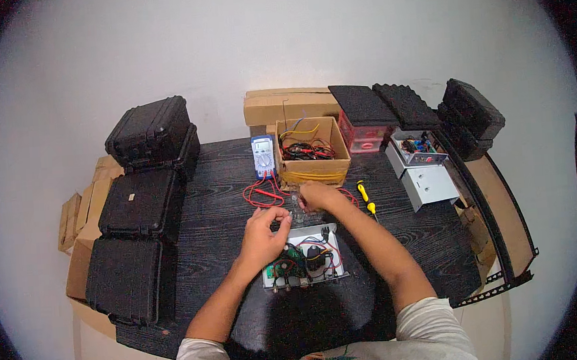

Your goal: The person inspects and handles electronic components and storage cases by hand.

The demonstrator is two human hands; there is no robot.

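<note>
Both hands (pixel 265 232) (pixel 318 196) curled above the circuit tray (pixel 301 263)

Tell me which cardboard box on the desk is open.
The cardboard box beside the blue multimeter, showing red and black wires inside. The box behind it against the wall is closed.

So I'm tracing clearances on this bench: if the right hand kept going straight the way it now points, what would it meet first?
The right hand points up and left across the table, away from the person. Straight on, it would probably first meet the red test leads, then the blue multimeter behind them. The open cardboard box lies just beside that line; depth is unclear.
</note>
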